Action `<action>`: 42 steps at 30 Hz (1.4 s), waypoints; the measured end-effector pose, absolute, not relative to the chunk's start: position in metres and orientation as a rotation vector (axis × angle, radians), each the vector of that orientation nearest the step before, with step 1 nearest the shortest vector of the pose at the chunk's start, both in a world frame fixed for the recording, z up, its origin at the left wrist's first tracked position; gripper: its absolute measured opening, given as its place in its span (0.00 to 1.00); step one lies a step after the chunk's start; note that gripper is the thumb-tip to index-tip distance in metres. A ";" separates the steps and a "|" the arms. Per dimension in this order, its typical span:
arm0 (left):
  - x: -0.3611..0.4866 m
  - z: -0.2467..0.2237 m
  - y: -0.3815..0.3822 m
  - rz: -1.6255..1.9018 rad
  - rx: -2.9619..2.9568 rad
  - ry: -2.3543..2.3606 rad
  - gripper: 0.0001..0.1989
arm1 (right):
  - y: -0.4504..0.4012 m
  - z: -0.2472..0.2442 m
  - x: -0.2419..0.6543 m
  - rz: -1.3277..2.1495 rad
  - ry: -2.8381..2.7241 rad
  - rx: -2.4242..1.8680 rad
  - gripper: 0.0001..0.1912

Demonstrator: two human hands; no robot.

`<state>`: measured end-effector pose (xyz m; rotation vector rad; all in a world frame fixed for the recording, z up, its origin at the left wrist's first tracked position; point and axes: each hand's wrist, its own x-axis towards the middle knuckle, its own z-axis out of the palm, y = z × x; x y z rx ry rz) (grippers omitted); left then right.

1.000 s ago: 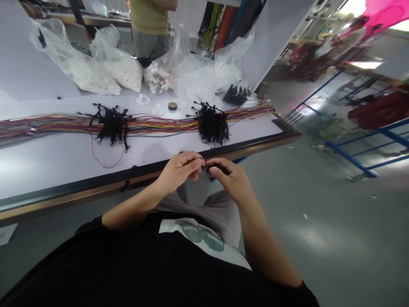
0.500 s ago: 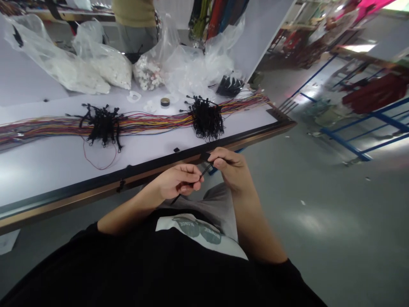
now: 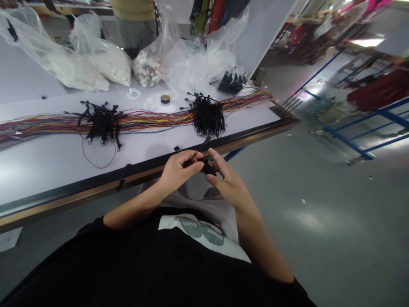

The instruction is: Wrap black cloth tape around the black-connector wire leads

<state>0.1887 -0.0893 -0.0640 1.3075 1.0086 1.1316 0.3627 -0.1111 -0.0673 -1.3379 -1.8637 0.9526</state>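
Just in front of the table's near edge, my left hand (image 3: pixel 179 170) is closed, with a thin black cable (image 3: pixel 193 157) pinched between thumb and fingers. Close on its right is my right hand (image 3: pixel 228 183), its thumb and forefinger apart around a small dark piece (image 3: pixel 209 168) whose kind I cannot make out. The piece lies against the right thumb and also near the left fingertips. Beyond my hands, a bunch of black cable ends with connectors and loops (image 3: pixel 207 115) rests on the table. A second such bunch (image 3: pixel 102 123) lies farther left.
Long coloured wires (image 3: pixel 153 121) run across the white table (image 3: pixel 143 147). Behind them are a tape roll (image 3: pixel 165 99), plastic bags of white parts (image 3: pixel 111 64) and a bag of black parts (image 3: pixel 231 83). A blue metal frame (image 3: pixel 351 143) stands right. A person (image 3: pixel 134 21) is opposite.
My left hand has moved up and turned over, nearer the table edge. My right hand has lowered a little and its fingers have spread around the dark piece.
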 end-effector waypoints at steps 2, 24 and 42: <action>0.188 -0.062 -0.089 1.080 1.396 1.022 0.09 | -0.113 -0.064 0.360 0.875 -1.939 -1.363 0.37; 0.204 -0.068 -0.094 1.041 0.989 0.932 0.08 | -0.116 -0.054 0.348 0.663 -1.670 -1.538 0.12; 0.198 -0.064 -0.101 1.220 1.284 0.943 0.05 | -0.115 -0.051 0.332 0.352 -1.901 -1.643 0.16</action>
